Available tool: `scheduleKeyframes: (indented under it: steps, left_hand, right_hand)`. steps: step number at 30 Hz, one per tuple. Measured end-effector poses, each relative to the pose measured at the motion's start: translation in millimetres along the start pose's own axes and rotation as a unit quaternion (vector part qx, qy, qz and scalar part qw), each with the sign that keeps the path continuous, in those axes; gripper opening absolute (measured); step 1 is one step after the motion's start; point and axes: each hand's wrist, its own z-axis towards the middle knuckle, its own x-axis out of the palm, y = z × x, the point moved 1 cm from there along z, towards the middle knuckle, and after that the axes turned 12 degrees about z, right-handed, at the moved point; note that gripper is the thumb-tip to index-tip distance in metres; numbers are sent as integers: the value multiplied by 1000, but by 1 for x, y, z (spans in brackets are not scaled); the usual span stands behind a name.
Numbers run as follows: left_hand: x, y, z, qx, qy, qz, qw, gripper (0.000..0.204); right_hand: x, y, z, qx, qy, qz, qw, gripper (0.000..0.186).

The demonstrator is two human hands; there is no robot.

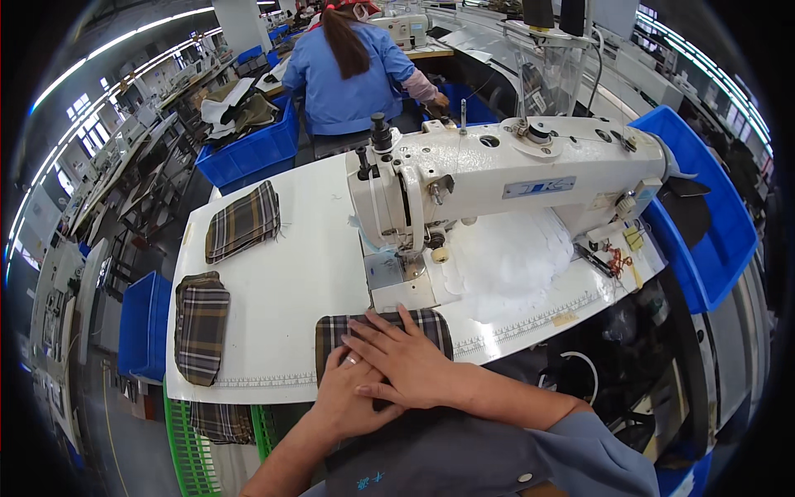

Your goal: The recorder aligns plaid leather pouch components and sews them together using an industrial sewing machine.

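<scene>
A dark plaid fabric piece (330, 331) with rounded corners lies at the table's front edge, just before the needle area of a white sewing machine (489, 170). My right hand (414, 363) rests flat on it with fingers spread, partly crossing over my left hand (344, 399). The left hand also lies on the plaid piece, fingers stretched out and partly covered by the right; a ring shows on one. Neither hand grips anything. Left on the white tabletop (286, 290) are two stacks of plaid pieces, an upper stack (244, 222) and a lower stack (201, 331).
White material (513, 257) lies under the machine arm; small tools and red threads (614, 261) sit at its right. Blue bins stand right (704, 257), left (145, 327) and behind (248, 157). A green basket (186, 447) holds plaid pieces below. A person (348, 83) works ahead.
</scene>
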Motion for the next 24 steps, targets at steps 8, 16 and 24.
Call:
scheduleKeyframes:
  steps: [8,16,24]
  left_hand:
    - [4,36,1,-63,-86,75,991,116]
    - [1,15,-22,-90,-80,88,989,121]
    - [20,-14,-44,-22,-142,263,954,64]
  right_hand:
    - [-17,-14,-16,21,-18,-86,996,91]
    - [-28,-15,-53,24,-24,-100,994,96]
    - [-15,-5,-35,-15,-6,-85,996,98]
